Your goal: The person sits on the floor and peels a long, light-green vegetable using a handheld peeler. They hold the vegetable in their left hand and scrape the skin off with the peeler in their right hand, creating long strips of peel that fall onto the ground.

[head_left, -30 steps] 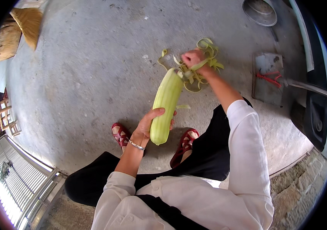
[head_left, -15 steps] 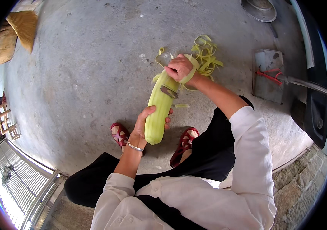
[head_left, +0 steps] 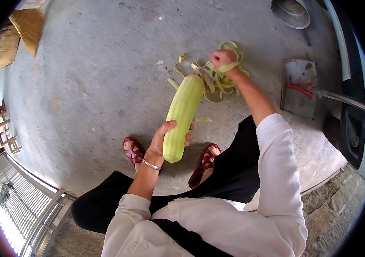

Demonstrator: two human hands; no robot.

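Note:
My left hand is wrapped round the lower part of a long pale-green gourd, its skin mostly peeled off in lengthwise stripes. The gourd is tilted, its far end leaning to the right. Beyond that end, my right hand is closed on a peeler, smeared by motion. The peeler is off the gourd. A strip of peel lies across my right wrist. Curled green peelings are heaped on the floor under that hand.
A short peel piece lies on the concrete floor near my red sandals. A metal pan stands far right, with a dustpan and its red tie nearer. A straw broom is at far left, wooden chairs below it.
My right hand has moved away and to the right with the peeler, which has left the gourd's surface. My left hand keeps its hold on the gourd.

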